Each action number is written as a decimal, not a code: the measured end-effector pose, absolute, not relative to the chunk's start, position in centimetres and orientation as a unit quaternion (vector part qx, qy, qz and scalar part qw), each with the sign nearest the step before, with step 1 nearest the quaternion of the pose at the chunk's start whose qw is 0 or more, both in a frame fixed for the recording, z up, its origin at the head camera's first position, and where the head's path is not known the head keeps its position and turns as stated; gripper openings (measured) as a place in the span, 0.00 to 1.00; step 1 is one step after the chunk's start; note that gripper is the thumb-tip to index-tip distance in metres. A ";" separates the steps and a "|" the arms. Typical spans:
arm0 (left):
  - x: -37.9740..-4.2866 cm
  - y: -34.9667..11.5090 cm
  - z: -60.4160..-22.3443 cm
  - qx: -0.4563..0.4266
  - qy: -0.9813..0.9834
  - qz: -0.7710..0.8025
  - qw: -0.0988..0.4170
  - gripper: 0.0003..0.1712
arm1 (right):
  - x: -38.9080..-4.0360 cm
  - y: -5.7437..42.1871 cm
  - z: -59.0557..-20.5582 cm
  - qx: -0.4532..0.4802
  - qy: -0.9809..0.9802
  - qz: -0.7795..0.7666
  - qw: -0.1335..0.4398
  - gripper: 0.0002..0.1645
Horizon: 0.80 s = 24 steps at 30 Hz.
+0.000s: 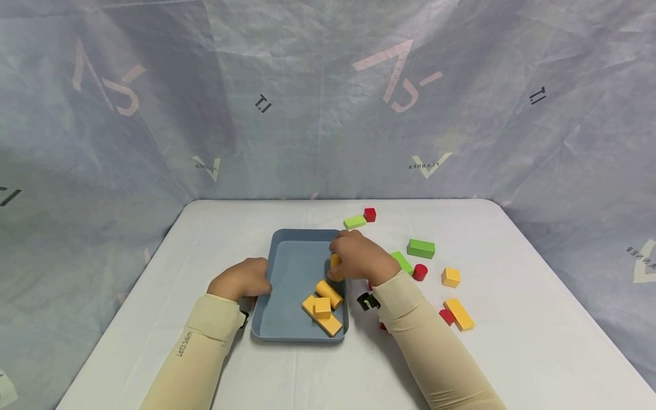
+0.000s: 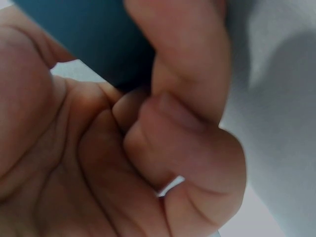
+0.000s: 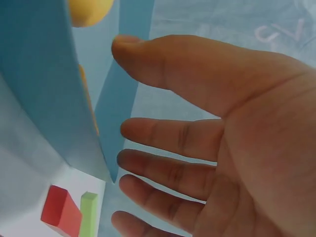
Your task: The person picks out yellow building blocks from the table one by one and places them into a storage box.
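Note:
A blue-grey tray point(image 1: 292, 267) lies on the table. At its left rim my left hand point(image 1: 241, 280) grips the wall; the left wrist view has the tray edge point(image 2: 98, 39) between thumb and curled fingers. Over the right rim is my right hand point(image 1: 359, 257), its fingers straight and apart in the right wrist view, holding nothing. Beside its thumb, inside the tray, a yellow block point(image 1: 335, 262) shows in part. Nearer the front of the tray are a yellow cylinder point(image 1: 329, 294) and a yellow cube point(image 1: 322, 308) on top of a long yellow block point(image 1: 330, 326).
Right of the tray are a green block point(image 1: 421, 248), a red cylinder point(image 1: 420, 272), a yellow cube point(image 1: 451, 277) and a long yellow block point(image 1: 459, 314) by a red piece point(image 1: 447, 316). Behind it sit a light green block point(image 1: 355, 222) and a red cube point(image 1: 369, 214). My right forearm hides other pieces.

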<state>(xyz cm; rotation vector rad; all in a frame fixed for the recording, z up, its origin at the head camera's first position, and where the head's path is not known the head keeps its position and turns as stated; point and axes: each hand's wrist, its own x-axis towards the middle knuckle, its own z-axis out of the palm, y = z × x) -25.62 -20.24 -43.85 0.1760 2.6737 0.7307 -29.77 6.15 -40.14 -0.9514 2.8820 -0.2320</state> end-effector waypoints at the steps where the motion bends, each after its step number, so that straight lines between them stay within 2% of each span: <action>1: -25.6 -20.2 -43.8 0.063 0.947 0.258 0.181 0.07 | -29.7 6.2 -40.0 -0.307 0.947 -0.078 0.049 0.28; 8: -25.5 -20.3 -43.7 0.069 0.947 0.256 0.184 0.07 | -29.5 6.4 -39.3 -0.287 0.954 -0.075 0.043 0.31; 16: -25.4 -20.2 -43.7 0.063 0.945 0.257 0.190 0.06 | -28.9 6.9 -38.4 -0.293 0.950 -0.097 0.040 0.30; 24: -25.4 -20.2 -43.4 0.071 0.945 0.258 0.187 0.06 | -28.2 8.0 -37.6 -0.304 0.948 -0.092 -0.001 0.28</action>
